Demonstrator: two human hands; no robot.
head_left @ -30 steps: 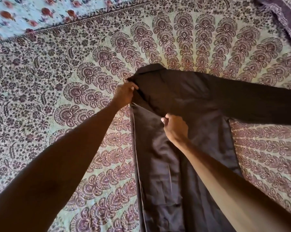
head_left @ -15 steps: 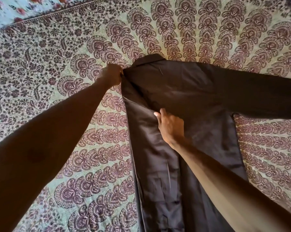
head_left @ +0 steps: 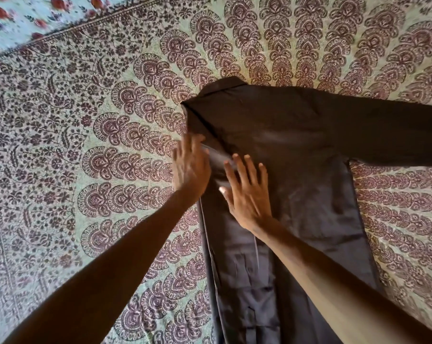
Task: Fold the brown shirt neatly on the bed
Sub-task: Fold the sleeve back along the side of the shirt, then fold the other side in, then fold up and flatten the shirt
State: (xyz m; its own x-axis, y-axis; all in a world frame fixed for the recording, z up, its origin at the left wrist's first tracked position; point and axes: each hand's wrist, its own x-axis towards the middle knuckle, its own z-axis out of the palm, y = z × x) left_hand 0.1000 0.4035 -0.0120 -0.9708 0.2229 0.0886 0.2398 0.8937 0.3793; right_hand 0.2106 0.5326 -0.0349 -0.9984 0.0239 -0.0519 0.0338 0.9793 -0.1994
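Our left hand (head_left: 190, 167) lies flat, fingers spread, on the folded left edge of the shirt (head_left: 297, 150) mid-bed (head_left: 86, 145), pinning the crease. Our right hand (head_left: 247, 194), open too, smooths the panel; one sleeve (head_left: 396, 135) stays unfolded rightward.

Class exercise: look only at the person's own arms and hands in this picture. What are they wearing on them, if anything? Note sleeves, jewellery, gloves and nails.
Both forearms are bare up to the frame edge: no sleeves show. The left hand and right hand wear no gloves, and no rings, watch or bracelets are visible. The right hand's fingers have short, plain nails with no visible polish. The left hand is blurred, so its nails cannot be judged.
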